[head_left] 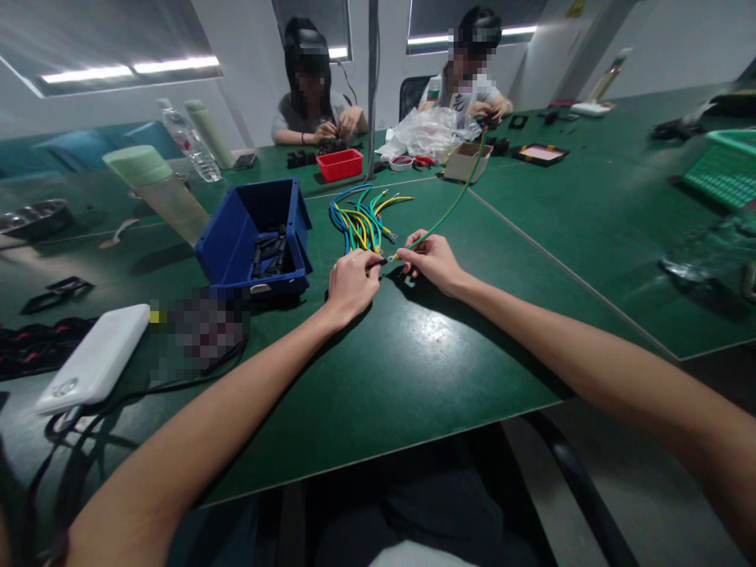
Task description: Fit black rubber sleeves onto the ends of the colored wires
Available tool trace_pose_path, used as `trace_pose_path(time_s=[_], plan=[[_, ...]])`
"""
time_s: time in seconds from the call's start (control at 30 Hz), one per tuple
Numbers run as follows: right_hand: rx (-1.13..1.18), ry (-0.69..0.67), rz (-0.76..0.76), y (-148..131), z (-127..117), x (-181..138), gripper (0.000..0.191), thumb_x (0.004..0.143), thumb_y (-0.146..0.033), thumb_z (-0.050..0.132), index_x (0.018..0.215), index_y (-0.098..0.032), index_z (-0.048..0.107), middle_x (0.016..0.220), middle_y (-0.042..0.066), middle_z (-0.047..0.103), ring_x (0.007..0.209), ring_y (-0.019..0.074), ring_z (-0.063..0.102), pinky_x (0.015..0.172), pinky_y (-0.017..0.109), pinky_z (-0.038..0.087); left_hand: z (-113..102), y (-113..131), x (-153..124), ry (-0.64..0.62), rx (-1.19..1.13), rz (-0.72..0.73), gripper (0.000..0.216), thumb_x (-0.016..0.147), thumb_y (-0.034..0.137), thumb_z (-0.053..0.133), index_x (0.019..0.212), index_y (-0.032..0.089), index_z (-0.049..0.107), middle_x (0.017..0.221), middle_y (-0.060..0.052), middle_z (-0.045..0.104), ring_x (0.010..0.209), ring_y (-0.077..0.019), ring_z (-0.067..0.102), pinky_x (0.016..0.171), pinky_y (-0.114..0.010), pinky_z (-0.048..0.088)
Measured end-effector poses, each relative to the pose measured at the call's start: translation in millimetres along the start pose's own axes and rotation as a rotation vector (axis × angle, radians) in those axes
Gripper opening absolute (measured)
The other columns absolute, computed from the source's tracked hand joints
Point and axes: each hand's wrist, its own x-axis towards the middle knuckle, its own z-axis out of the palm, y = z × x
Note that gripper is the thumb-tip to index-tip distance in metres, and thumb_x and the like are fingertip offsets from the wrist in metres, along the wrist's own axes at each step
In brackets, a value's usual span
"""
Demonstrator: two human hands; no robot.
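My right hand (430,258) pinches the near end of a long green-yellow wire (457,201) that runs away across the green table (413,354) toward the back. A metal lug shows at that end, between my hands. My left hand (351,283) is closed, its fingertips pinching a small dark piece right beside the lug. Just beyond my hands lies a bundle of blue, green and yellow wires (360,220).
A blue bin (236,228) with small black parts stands to the left of the bundle. A white power bank (98,358) with black cables lies near left. Two other people work at the far side, by a red tray (339,164), a plastic bag (431,130) and a cardboard box (466,161).
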Motion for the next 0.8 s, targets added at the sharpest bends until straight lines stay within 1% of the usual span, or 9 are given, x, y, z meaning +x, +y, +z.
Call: trace_pose_path(time_s=[0.13,0.4,0.6,0.8], plan=[[0.029,0.012,0.002,-0.9,-0.2,1.1,0.032,0.071,-0.035,0.075,0.083,-0.019,0.05,0.061,-0.002,0.063,0.047,0.0109,0.06,0.038,0.018,0.045,0.8,-0.4,-0.3,0.0,0.008,0.004,0.018,0.084,0.015,0.058,0.091,0.021,0.073,0.095,-0.005,0.073,0.086,-0.0191,0.066,0.084,-0.033,0.051],[0.014,0.007,0.005,-2.9,0.9,-0.7,0.029,0.072,-0.032,0.074,0.082,-0.019,0.051,0.055,-0.003,0.06,0.046,0.0111,0.06,0.039,0.018,0.045,-0.1,-0.7,-0.8,0.002,-0.004,0.021,0.013,0.082,0.019,0.061,0.089,0.019,0.072,0.09,-0.005,0.073,0.081,-0.0186,0.065,0.078,-0.032,0.051],[0.02,0.003,0.011,-3.1,1.1,-0.8,0.031,0.071,-0.032,0.076,0.083,-0.019,0.051,0.056,-0.003,0.061,0.046,0.0111,0.06,0.039,0.018,0.045,-0.9,-0.4,-0.7,0.001,-0.003,0.011,0.011,0.084,0.022,0.061,0.088,0.02,0.071,0.089,-0.004,0.073,0.081,-0.0179,0.065,0.077,-0.031,0.05],[0.017,-0.02,-0.018,2.6,0.0,1.2,0.03,0.073,-0.033,0.075,0.084,-0.019,0.051,0.054,-0.004,0.059,0.046,0.0109,0.06,0.039,0.017,0.046,0.1,-2.7,-0.9,0.005,-0.017,0.043,0.011,0.083,0.022,0.061,0.087,0.019,0.071,0.088,-0.004,0.072,0.08,-0.0174,0.064,0.077,-0.03,0.05]])
